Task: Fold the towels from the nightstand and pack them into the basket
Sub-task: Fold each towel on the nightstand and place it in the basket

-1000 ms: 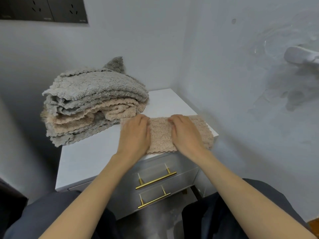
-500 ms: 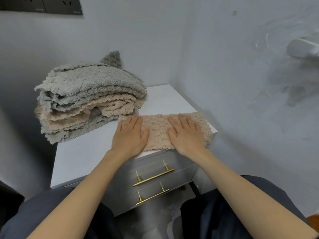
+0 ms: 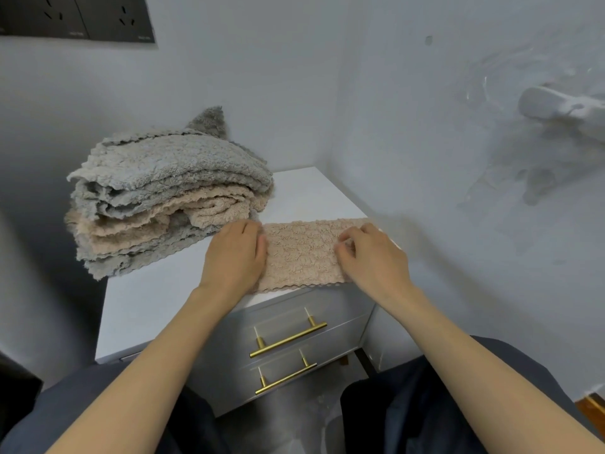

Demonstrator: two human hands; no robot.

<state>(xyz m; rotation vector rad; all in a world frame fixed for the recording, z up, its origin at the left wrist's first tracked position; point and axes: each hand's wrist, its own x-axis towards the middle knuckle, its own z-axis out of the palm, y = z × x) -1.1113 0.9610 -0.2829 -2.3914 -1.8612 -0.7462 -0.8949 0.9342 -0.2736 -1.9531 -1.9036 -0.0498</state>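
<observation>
A beige towel [image 3: 302, 250], folded into a long strip, lies flat along the front edge of the white nightstand [image 3: 154, 296]. My left hand [image 3: 234, 257] rests on its left end, palm down, fingers bent at the edge. My right hand [image 3: 373, 253] is on its right end, fingertips pinching the cloth. A pile of grey and beige towels [image 3: 163, 191] sits at the back left of the nightstand. No basket is in view.
The nightstand stands in a corner, walls behind and to the right. Two drawers with gold bar handles [image 3: 288, 339] face me above my knees. A white fixture [image 3: 563, 104] juts from the right wall. Dark sockets [image 3: 75, 18] hang upper left.
Both hands have slid apart from the middle of the beige towel to its two ends. The right hand's fingers, flat half a second ago, now curl and pinch the cloth.
</observation>
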